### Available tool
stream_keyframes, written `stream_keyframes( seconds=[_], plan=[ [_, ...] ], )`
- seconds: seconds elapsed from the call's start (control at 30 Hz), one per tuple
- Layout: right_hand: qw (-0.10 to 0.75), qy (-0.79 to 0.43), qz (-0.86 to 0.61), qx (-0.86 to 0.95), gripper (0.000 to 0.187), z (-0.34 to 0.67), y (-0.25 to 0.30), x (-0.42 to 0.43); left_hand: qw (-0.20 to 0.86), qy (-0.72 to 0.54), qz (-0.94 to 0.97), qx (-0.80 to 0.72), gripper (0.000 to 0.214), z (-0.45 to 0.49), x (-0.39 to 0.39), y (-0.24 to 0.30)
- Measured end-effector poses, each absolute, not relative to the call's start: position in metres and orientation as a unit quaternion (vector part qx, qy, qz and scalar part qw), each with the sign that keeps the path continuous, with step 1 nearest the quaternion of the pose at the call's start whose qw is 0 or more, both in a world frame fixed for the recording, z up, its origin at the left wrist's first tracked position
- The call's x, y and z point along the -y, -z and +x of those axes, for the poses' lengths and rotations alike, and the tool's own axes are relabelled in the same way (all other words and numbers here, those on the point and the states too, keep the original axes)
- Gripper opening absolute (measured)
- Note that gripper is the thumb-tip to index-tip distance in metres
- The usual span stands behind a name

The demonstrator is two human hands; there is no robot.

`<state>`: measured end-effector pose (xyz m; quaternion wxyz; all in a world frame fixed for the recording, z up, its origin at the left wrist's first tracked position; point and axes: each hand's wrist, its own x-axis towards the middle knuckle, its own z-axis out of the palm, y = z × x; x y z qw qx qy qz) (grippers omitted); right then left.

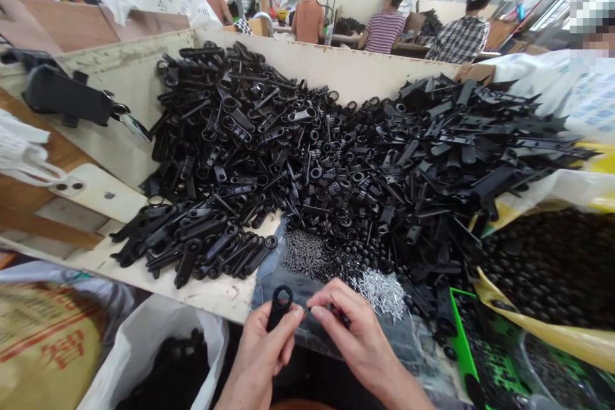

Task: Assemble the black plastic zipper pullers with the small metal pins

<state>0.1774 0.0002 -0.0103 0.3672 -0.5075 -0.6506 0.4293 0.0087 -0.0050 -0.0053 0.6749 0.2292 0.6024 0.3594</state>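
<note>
My left hand (264,349) is closed on a black plastic lever with a ring end (279,305), held upright near the table's front edge. My right hand (353,327) is pinched beside it, fingers touching the left fingertips, with a small dark part (339,315) barely showing in its grip. Just beyond the hands lie a heap of small silver screws (384,291) and a patch of dark screws (305,256). A great pile of black plastic levers and rings (307,154) covers the table behind.
A white sack with black parts (163,365) hangs below the table at left. A yellow bag of black round pieces (552,262) and a green crate (461,339) stand at right. A phone (98,191) lies at left. Several people sit at benches in the background.
</note>
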Motion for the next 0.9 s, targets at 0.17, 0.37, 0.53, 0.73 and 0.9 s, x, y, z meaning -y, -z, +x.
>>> stream_keyframes(
  seconds=[0.17,0.37,0.53,0.73,0.9],
  plan=[
    [0.371,-0.427,-0.499,0.656,0.023,0.179,0.013,0.003,0.66,-0.355,0.261,-0.608,0.046,0.013,0.008,0.002],
    [0.371,-0.432,-0.494,0.658,0.021,0.18,0.015,0.004,0.662,-0.351,0.262,-0.608,0.046,0.012,0.011,0.002],
    [0.375,-0.441,-0.499,0.645,0.025,0.179,0.013,0.005,0.676,-0.331,0.314,-0.578,0.047,0.011,0.012,0.008],
    [0.379,-0.515,-0.521,0.565,0.033,0.18,0.015,0.008,0.695,-0.333,0.322,-0.55,0.041,0.012,0.012,0.022],
    [0.37,-0.497,-0.519,0.588,0.03,0.186,0.016,0.009,0.667,-0.331,0.375,-0.553,0.039,0.016,0.009,0.038]
  ],
)
